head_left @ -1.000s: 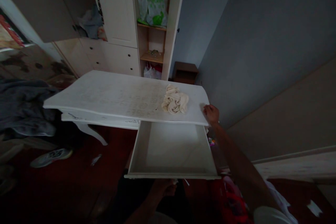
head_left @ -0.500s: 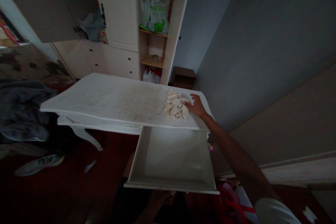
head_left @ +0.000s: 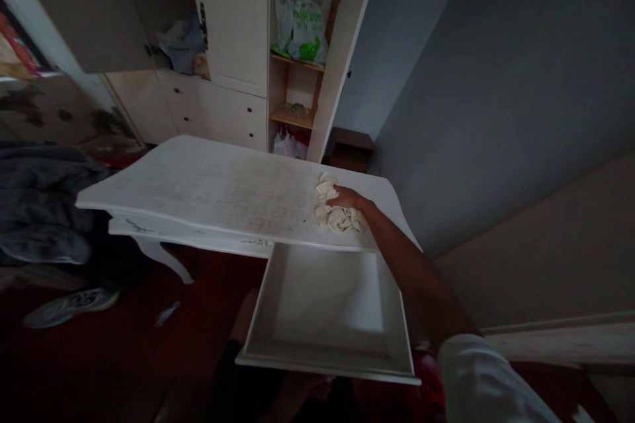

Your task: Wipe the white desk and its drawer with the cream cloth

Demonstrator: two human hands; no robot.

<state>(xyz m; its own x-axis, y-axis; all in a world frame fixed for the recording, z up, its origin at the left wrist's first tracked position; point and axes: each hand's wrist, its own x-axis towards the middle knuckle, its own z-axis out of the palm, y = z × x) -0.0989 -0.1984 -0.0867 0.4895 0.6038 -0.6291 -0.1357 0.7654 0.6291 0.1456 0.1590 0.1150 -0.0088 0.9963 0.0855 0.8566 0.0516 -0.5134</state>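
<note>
A crumpled cream cloth [head_left: 340, 219] lies on the right part of a white desk [head_left: 223, 178]. My right hand [head_left: 348, 198] is on top of it, its fingers curled into the folds and partly hidden by them. Below the desk top, a white drawer [head_left: 317, 297] is pulled out, its inside bare. Under the drawer's front edge my left hand [head_left: 315, 383] shows only in part, in deep shadow; its fingers cannot be made out. Grey smudges cover much of the desk top left of the cloth.
Behind the desk stands a white wardrobe [head_left: 231, 20] with open doors and plastic bags [head_left: 307, 26] on a shelf. A brown box-like piece [head_left: 351, 145] sits behind the desk. Grey clothing [head_left: 40, 205] and a shoe [head_left: 72, 308] are at left. A grey wall borders the right.
My right hand has moved from the cloth's right side onto the cloth and closed over it. The view has shifted slightly, and my left hand is now less visible below the drawer.
</note>
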